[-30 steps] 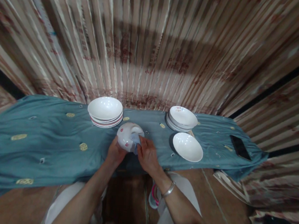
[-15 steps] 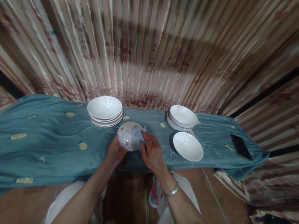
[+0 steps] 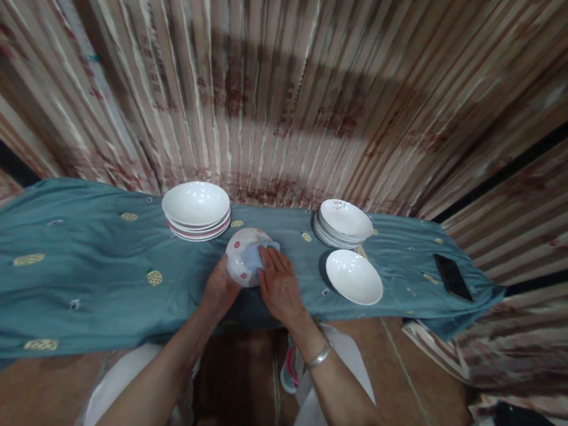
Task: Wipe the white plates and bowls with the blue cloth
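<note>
A white bowl [image 3: 238,251] with small red marks is held bottom up over the front of the bench. My left hand [image 3: 220,288] grips its near left rim, the thumb along the side and the other fingers hidden beneath. Against the bowl's outer surface, my right hand [image 3: 279,286] presses a light blue cloth [image 3: 254,256] under its fingers. To the right of that hand a single white bowl [image 3: 354,277] lies tilted, its inside facing up.
Behind on the left stands a stack of white bowls [image 3: 197,206]; another stack [image 3: 344,223], with floral decoration, is at the back right. A black phone [image 3: 453,277] lies near the right end of the green cloth-covered bench [image 3: 109,256]. Pleated curtains [image 3: 275,91] hang close behind.
My right hand and the blue cloth have slid left across the bowl's surface. My left hand keeps its hold, and the bowl has barely turned. The view has shifted slightly.
</note>
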{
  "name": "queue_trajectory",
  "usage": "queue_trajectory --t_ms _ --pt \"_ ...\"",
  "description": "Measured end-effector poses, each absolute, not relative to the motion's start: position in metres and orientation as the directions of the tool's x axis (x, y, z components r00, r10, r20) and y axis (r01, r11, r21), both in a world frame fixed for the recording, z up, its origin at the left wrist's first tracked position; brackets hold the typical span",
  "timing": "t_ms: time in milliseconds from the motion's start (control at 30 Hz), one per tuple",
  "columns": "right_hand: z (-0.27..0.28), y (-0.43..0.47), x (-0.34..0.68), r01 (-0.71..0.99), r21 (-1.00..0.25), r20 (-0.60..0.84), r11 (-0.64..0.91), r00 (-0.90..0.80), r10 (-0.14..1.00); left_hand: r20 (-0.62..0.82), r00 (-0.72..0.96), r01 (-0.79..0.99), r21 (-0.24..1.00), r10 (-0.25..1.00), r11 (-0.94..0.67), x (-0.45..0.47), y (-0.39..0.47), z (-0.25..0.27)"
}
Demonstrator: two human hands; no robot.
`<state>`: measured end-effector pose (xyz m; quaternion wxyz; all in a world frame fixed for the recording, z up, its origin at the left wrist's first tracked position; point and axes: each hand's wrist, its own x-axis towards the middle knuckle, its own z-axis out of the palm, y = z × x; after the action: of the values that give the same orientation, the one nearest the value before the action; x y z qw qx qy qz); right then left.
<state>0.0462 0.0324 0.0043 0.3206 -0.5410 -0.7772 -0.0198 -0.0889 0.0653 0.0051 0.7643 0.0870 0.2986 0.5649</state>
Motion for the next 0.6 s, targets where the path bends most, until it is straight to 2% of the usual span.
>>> queue_trajectory --t_ms 100,400,600 --pt "0.006 0.032 0.045 0.880 -0.303 0.501 0.366 -0.180 0.847 -0.355 0.169 -0.829 0.454 0.919 0.328 -0.090 0.067 0.000" --pt "0.012 0.025 0.044 0.870 -0.338 0.492 0.358 -0.161 0.856 -0.366 0.150 -0.811 0.486 0.919 0.326 -0.090 0.066 0.002" --pt "0.013 0.021 0.047 0.795 -0.411 0.532 0.445 -0.187 0.826 -0.395 0.111 -0.787 0.525 0.912 0.323 -0.088 0.065 0.009"
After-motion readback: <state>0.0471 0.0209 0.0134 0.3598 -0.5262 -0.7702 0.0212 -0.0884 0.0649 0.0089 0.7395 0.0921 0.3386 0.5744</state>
